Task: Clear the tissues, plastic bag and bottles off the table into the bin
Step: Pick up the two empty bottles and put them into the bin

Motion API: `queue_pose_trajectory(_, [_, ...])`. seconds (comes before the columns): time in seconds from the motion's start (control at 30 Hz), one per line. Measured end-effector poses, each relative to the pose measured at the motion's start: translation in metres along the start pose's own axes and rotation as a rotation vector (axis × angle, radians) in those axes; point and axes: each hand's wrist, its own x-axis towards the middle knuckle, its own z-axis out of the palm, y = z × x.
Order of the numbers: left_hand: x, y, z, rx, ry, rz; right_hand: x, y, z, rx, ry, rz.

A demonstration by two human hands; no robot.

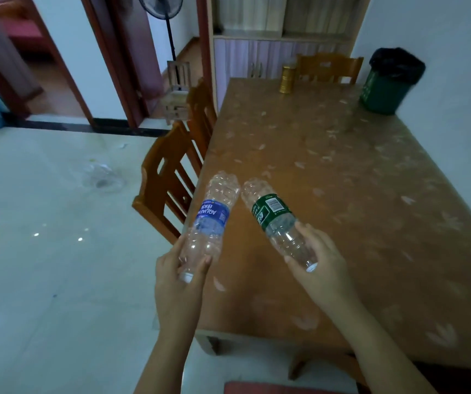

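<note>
1. Brown patterned bench (342,180) against a white wall, pale glossy floor (43,251) to its left; wooden chairs (169,180) tucked along the left edge.
2. Green bin (385,86) with black liner at the far right corner; gold container (287,79) near the far edge.
3. Left hand (179,282) closed around the cap end of the blue-labelled bottle (210,220), held over the near left edge.
4. Right hand (318,265) gripping the neck end of the green-labelled bottle (274,214), above the bench, bases nearly touching.
</note>
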Motion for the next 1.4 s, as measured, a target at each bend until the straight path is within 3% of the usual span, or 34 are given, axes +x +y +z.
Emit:
queue_pose_trajectory(0.3, [0.057,-0.066,-0.157,0.029,0.073,0.073,-0.026,-0.110,0.127,0.133,-0.079,-0.037])
queue_pose_trajectory(0.53, [0.094,-0.112,-0.235,-0.016,0.177,0.012,-0.030,-0.176,0.210,0.149,-0.171,-0.101])
queue_pose_trajectory(0.77, [0.156,-0.137,-0.262,-0.055,0.244,-0.028,0.008,-0.216,0.277,0.179,-0.178,-0.134])
queue_pose_trajectory(1.0, [0.273,-0.139,-0.272,0.002,0.257,0.008,0.093,-0.245,0.355,0.239,-0.146,-0.121])
queue_pose_trajectory(1.17, [0.359,-0.132,-0.279,0.059,0.230,0.039,0.159,-0.270,0.382,0.252,-0.169,-0.111])
queue_pose_trajectory(1.4, [0.452,-0.139,-0.275,-0.052,0.222,-0.016,0.230,-0.297,0.420,0.217,-0.168,-0.061])
